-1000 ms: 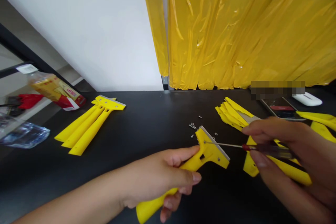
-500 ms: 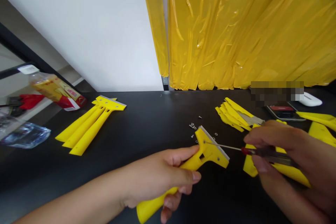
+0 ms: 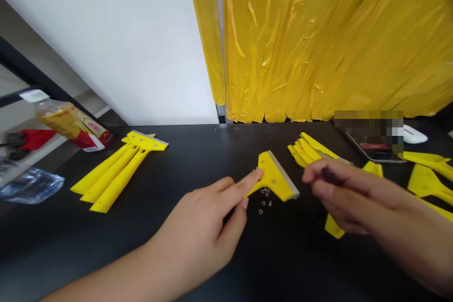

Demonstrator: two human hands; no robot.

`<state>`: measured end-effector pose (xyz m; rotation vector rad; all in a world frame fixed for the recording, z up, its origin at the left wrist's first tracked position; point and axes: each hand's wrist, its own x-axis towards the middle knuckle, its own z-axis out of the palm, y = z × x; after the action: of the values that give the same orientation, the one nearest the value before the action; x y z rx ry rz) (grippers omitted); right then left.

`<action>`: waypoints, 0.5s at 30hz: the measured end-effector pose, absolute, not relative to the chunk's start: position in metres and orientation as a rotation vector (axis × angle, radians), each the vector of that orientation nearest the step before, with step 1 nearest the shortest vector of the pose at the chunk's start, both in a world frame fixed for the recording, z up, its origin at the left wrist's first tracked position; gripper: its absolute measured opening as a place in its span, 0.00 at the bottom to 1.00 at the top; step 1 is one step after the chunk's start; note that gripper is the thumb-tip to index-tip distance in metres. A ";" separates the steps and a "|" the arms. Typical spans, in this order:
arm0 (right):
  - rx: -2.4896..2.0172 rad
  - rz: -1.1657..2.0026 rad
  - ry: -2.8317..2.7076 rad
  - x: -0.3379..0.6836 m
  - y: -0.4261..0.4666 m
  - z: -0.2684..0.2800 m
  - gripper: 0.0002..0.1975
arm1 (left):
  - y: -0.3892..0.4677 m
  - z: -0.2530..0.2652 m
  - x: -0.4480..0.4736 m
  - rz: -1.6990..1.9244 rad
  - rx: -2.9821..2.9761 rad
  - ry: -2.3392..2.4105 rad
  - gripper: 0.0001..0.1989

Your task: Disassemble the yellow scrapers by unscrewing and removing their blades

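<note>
My left hand (image 3: 215,222) is closed around the handle of a yellow scraper (image 3: 278,177), its index finger along the neck. The scraper's wide head points away to the right, with a metal blade (image 3: 283,172) along its edge and a screw (image 3: 273,181) in its face. Just below the head, several small washers (image 3: 264,203) and a screw (image 3: 270,203) lie on the black table. My right hand (image 3: 361,207), to the right of the blade, has its fingers closed. Something dark shows between its fingertips; its shape is mostly hidden.
Several yellow scrapers (image 3: 116,170) lie stacked at the left. Beyond my right hand are yellow plates (image 3: 304,151), a phone (image 3: 375,146) and more yellow parts (image 3: 424,179). A drink bottle (image 3: 74,120) and clear plastic packaging (image 3: 33,184) are far left. A yellow plastic curtain (image 3: 300,42) hangs behind.
My left hand has carried the scraper forward and slightly left, over the loose screws. The right hand has pulled the screwdriver off the scraper's screw and turned; the screwdriver's shaft no longer shows.
</note>
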<state>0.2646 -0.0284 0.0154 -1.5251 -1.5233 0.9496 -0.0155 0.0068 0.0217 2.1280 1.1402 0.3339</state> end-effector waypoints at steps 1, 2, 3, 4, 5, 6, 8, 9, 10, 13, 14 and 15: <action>-1.567 1.045 -1.542 0.258 -0.030 0.016 0.24 | 0.006 0.020 -0.015 0.291 2.245 1.146 0.28; -1.593 1.139 -1.560 0.253 -0.032 0.015 0.25 | 0.005 0.017 -0.014 0.261 2.328 1.148 0.29; -1.628 1.198 -1.577 0.249 -0.032 0.014 0.25 | 0.003 0.015 -0.014 0.247 2.386 1.150 0.29; -1.658 1.255 -1.581 0.248 -0.032 0.011 0.26 | 0.002 0.014 -0.013 0.243 2.426 1.158 0.29; -1.677 1.299 -1.574 0.248 -0.032 0.009 0.26 | 0.001 0.012 -0.013 0.245 2.462 1.171 0.29; -1.690 1.319 -1.564 0.249 -0.031 0.005 0.26 | 0.000 0.011 -0.013 0.241 2.493 1.187 0.29; -1.700 1.300 -1.572 0.253 -0.028 -0.001 0.25 | -0.002 0.010 -0.013 0.219 2.549 1.214 0.28; -1.703 1.270 -1.584 0.255 -0.027 -0.002 0.25 | -0.002 0.010 -0.013 0.201 2.571 1.230 0.28; -1.706 1.237 -1.593 0.256 -0.026 -0.004 0.25 | -0.001 0.011 -0.014 0.183 2.590 1.244 0.28; -1.675 1.193 -1.602 0.263 -0.026 -0.001 0.25 | 0.000 0.012 -0.014 0.130 2.606 1.277 0.28; -1.660 1.171 -1.605 0.267 -0.026 0.002 0.25 | 0.000 0.012 -0.014 0.117 2.599 1.283 0.28; -1.649 1.115 -1.607 0.273 -0.025 0.004 0.25 | 0.000 0.011 -0.015 0.112 2.592 1.281 0.28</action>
<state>0.2730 -0.0254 0.0042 -1.6491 -1.6065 1.1145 -0.0145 0.0001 0.0112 2.5919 1.2810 0.1122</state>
